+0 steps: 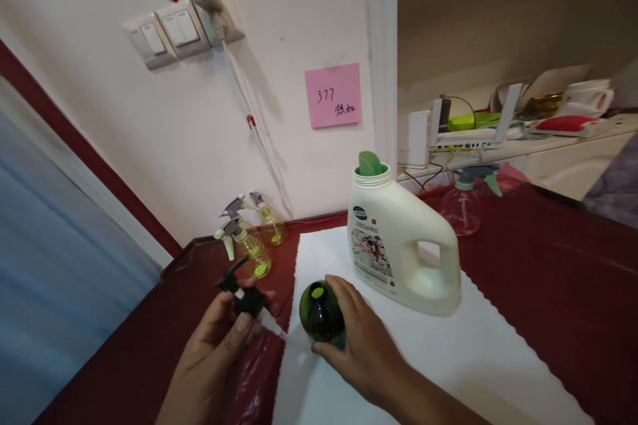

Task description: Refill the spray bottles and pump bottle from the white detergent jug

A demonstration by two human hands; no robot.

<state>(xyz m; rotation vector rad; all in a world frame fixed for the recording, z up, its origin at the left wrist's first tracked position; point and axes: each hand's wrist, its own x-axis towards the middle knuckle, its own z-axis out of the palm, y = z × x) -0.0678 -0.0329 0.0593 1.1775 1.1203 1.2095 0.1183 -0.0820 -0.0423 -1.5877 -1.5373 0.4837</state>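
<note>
With the green bottle [319,319] as my clock centre, over the white sheet [478,352], the right hand [366,339] wraps it from four o'clock; I'd hold its open neck steady. At nine, the left hand [216,339] pinches the black pump [250,303]; I'd keep its tube [272,324] from snagging. Beyond, the white jug [401,255] stands at two o'clock.

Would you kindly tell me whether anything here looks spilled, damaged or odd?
I see no spill or damage. The jug looks slightly odd: uncapped, its green spout bare. The bottle in the right hand is open too, but a pump is in the left hand, so that hardly seems odd.
</note>
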